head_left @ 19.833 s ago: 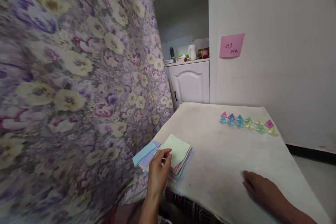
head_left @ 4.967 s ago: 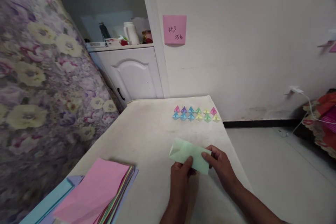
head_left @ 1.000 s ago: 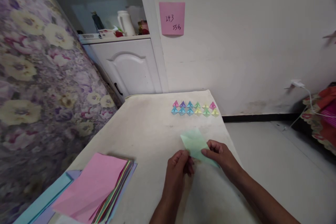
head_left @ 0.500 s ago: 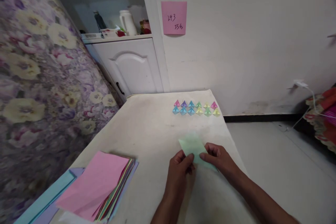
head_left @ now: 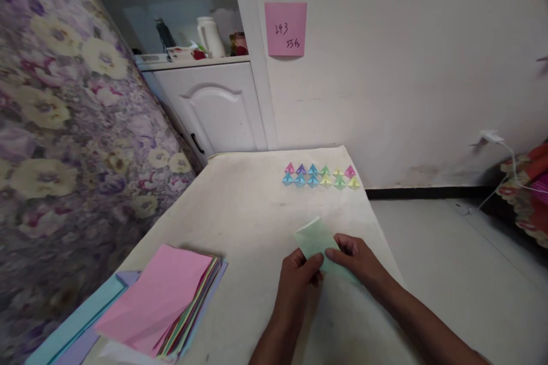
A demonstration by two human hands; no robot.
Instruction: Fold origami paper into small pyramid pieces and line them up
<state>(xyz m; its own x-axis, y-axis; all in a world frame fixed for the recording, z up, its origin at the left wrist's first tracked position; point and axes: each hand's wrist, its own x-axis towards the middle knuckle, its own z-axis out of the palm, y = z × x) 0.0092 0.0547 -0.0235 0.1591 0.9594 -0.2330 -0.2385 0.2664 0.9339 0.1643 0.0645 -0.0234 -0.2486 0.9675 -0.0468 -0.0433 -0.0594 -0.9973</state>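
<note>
A light green sheet of paper, looking folded at its far end, is held between both hands above the near right part of the table. My left hand pinches its left edge, thumb on top and fingers beneath. On the opposite edge, my right hand grips with its thumb on the upper face and curled fingers behind. Beyond the paper, two rows of small folded paper pieces in pink, purple, blue, green and yellow stand near the table's far right corner.
A stack of coloured paper, pink on top, lies at the table's near left. Blue paper sits beside it. A flowered curtain hangs on the left; behind are a white cabinet and a wall with a pink note.
My left hand has shifted slightly right along the green paper, its thumb closer to the right thumb. The paper's far end now shows a folded edge. The view has moved slightly.
</note>
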